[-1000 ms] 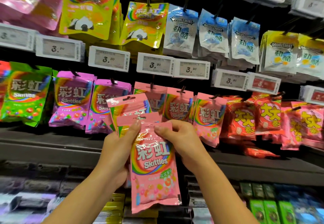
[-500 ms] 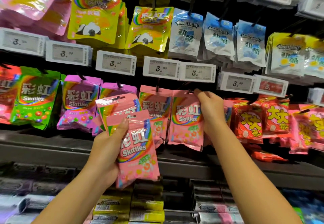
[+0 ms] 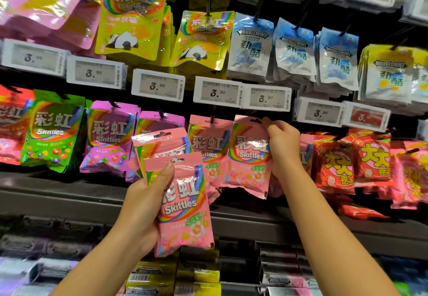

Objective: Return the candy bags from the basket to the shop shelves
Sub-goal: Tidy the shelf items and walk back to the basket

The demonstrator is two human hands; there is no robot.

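My left hand (image 3: 148, 205) grips a small stack of pink Skittles bags (image 3: 185, 203) in front of the shelf, thumb pressed on the front bag, with a second pink bag (image 3: 159, 143) fanned out behind it. My right hand (image 3: 281, 147) is raised to the hook row and pinches the top right corner of another pink Skittles bag (image 3: 249, 156), held against the hanging pink bags (image 3: 208, 143). Whether that bag's hole is on the peg I cannot tell. No basket is in view.
Purple Skittles bags (image 3: 108, 138) and green Skittles bags (image 3: 53, 131) hang to the left, red candy bags (image 3: 335, 163) to the right. Price tags (image 3: 217, 93) line the rail above. Yellow and blue-white bags hang higher; gum boxes (image 3: 196, 272) fill the shelf below.
My right hand took one pink bag off the stack, carried it up and right to the pink hook row, and now holds its top corner there. My left hand kept the remaining bags.
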